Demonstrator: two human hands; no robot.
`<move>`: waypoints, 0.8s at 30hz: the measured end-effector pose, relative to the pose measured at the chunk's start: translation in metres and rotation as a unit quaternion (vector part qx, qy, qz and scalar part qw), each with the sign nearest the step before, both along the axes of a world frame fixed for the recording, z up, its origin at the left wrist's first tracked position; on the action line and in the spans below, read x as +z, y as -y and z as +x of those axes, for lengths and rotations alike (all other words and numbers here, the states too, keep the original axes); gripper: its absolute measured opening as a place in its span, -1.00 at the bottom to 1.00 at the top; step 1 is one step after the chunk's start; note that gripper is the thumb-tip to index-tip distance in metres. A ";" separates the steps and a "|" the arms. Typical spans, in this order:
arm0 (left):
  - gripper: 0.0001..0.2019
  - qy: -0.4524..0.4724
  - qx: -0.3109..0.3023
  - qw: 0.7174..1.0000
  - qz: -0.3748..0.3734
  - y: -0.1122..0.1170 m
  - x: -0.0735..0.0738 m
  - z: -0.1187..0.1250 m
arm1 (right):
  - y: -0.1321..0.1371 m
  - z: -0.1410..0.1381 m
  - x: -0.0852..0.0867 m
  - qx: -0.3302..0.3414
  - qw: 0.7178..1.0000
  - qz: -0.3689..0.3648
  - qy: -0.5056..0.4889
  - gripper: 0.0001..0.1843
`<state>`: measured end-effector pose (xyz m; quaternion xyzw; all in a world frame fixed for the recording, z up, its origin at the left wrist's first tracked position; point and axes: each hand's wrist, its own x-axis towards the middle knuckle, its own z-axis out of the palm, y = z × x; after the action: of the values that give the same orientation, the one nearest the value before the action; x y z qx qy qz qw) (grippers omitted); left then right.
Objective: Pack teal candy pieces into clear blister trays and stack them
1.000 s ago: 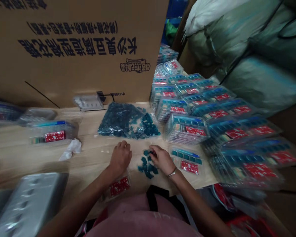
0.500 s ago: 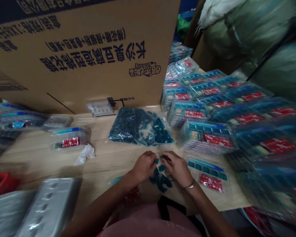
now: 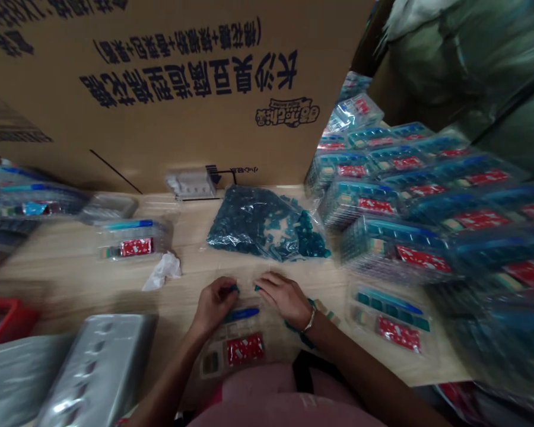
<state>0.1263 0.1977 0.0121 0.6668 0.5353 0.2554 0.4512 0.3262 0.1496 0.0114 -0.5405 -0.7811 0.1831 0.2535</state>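
My left hand (image 3: 216, 305), right hand (image 3: 288, 300): each pinching one teal piece (image 3: 234, 288); clear tray (image 3: 239, 328) bodyward of both, nearer left.

The left hand (image 3: 216, 303) and right hand (image 3: 288, 300) have left the loose teal pieces (image 3: 307, 340), shifting left and parting over the clear plastic tray (image 3: 219, 337), its blue pen (image 3: 244, 314) now plainer.

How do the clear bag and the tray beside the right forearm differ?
The bag looks larger than the tray. The bag holds teal pieces loosely; the tray holds them in a row. The tray shows a red packet; the bag shows none. Both lie on the table.
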 end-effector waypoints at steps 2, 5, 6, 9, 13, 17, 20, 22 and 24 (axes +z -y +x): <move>-0.83 -0.006 -0.001 1.000 0.000 0.000 0.001 0.000 | 0.005 0.003 -0.001 -0.002 0.999 -0.002 -0.041 -0.82; -0.83 -0.018 0.002 0.999 0.028 0.002 0.006 0.000 | 0.006 0.008 -0.002 -0.089 0.971 -0.059 -0.213 -0.87; -0.83 -0.023 0.001 0.999 0.049 0.003 0.009 0.000 | 0.005 0.008 -0.001 -0.127 0.946 -0.093 -0.282 -0.87; -0.84 -0.030 -0.001 0.992 0.119 0.008 0.020 0.008 | 0.002 0.006 0.006 -0.176 0.863 -0.200 -0.430 -0.77; -0.83 0.049 -0.022 0.995 0.084 0.014 0.031 0.028 | 0.002 -0.003 0.014 -0.170 0.823 -0.247 -0.482 -0.74; -0.87 0.134 -0.034 0.990 -0.026 0.018 0.027 0.040 | 0.007 -0.010 0.012 -0.180 0.825 -0.239 -0.479 -0.76; -0.88 0.173 -0.029 0.980 -0.091 0.021 0.022 0.040 | 0.012 -0.011 0.010 -0.184 0.820 -0.258 -0.477 -0.78; -0.87 0.187 -0.028 0.975 -0.119 0.023 0.019 0.038 | 0.017 -0.010 0.011 -0.180 0.831 -0.253 -0.462 -0.81; -0.86 0.187 -0.014 0.973 -0.131 0.026 0.017 0.036 | 0.023 -0.011 0.014 -0.164 0.849 -0.241 -0.440 -0.83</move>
<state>0.1628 0.1714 0.0295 0.5494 0.4608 0.2971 0.6305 0.3157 0.1261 0.0255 -0.5674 -0.4192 0.5402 0.4589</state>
